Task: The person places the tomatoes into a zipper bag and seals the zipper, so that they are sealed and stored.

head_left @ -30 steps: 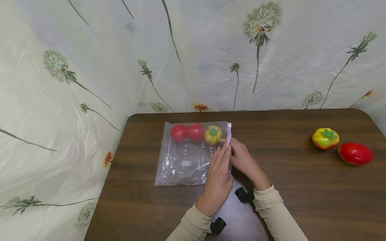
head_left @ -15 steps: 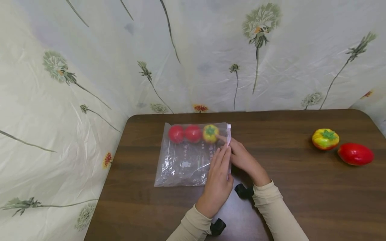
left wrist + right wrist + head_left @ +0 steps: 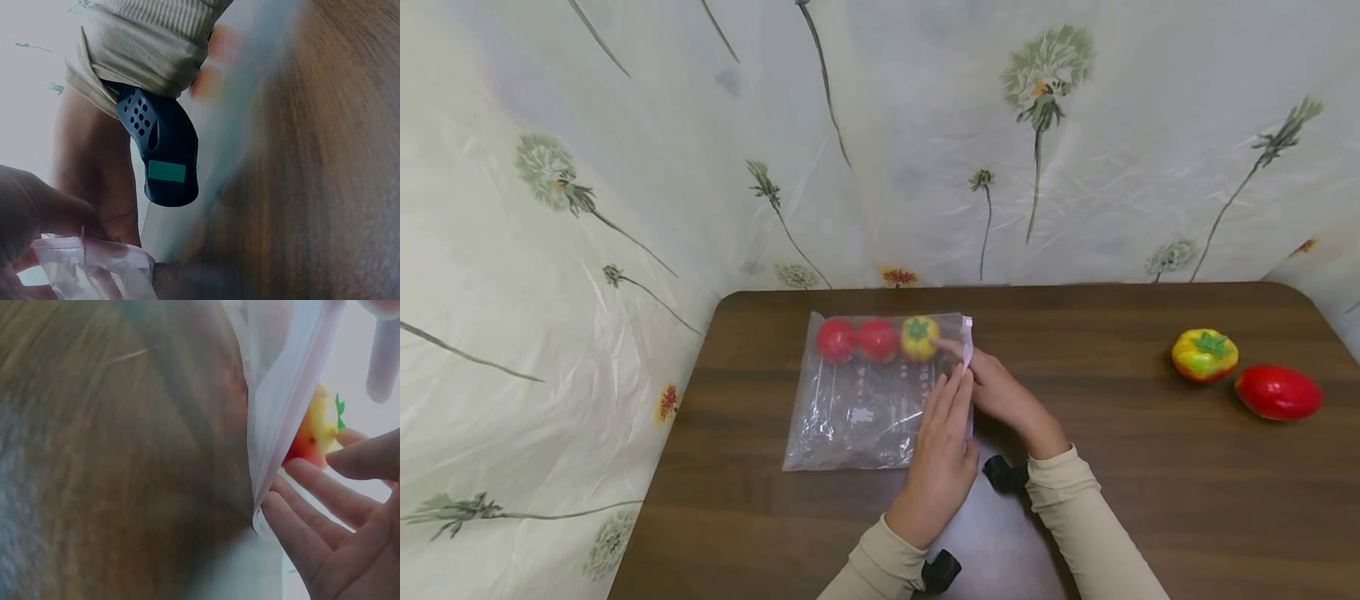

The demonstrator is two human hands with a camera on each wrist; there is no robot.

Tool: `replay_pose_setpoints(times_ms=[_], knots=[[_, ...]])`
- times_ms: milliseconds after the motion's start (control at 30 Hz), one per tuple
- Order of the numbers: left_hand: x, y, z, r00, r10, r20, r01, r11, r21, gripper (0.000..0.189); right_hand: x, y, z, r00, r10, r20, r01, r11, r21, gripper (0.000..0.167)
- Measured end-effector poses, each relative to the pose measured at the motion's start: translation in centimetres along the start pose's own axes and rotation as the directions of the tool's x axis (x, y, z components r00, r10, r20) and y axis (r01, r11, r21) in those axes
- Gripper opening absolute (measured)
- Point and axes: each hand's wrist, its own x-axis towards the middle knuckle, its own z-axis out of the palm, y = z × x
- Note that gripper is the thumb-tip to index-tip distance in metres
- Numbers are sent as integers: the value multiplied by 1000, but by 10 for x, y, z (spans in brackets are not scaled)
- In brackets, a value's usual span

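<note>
A clear zip bag (image 3: 842,425) lies on the table with its mouth facing right. Inside, along its far side, sit two round red toy vegetables (image 3: 837,340) and a squat yellow one with a green leafy top (image 3: 918,338). My left hand (image 3: 936,467) holds the bag by its mouth, the long fingers lying together over the plastic and the thumb set apart from them. My right hand (image 3: 1000,387) reaches into the mouth, index finger extended to the yellow vegetable. In the right wrist view, the right hand's fingers (image 3: 331,494) are loosely spread beside that yellow-red vegetable (image 3: 315,428).
On the right of the brown wooden table (image 3: 1112,508) stand another yellow-red vegetable with a green top (image 3: 1205,355) and an oval glossy red one (image 3: 1278,392). A pale sheet (image 3: 1000,542) lies under my forearms. A floral curtain (image 3: 917,150) hangs behind and to the left.
The yellow vegetable and the two red ones have slid a little left inside the bag. My right index finger reaches deeper. The head view has tilted slightly upward.
</note>
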Motion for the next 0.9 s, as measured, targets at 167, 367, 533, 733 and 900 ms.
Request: replay_pose_setpoints(times_ms=[167, 367, 533, 733, 900], knots=[[-2, -1, -3, 999, -52, 8, 52, 998, -23, 93, 2, 0, 6, 1000, -7, 3, 7, 1000, 12, 48], [-2, -2, -5, 998, -54, 9, 55, 998, -28, 92, 0, 0, 8, 1000, -1, -14, 1, 1000, 8, 45], [-1, -1, -3, 999, -37, 10, 37, 999, -16, 92, -3, 1, 5, 999, 14, -36, -14, 1000, 2, 42], [0, 1, -3, 999, -37, 15, 38, 999, -9, 91, -7, 2, 1, 998, 1, -57, -2, 1000, -20, 37], [1, 2, -3, 999, -34, 16, 34, 999, -13, 91, -12, 2, -3, 997, -11, -73, 6, 998, -58, 34]])
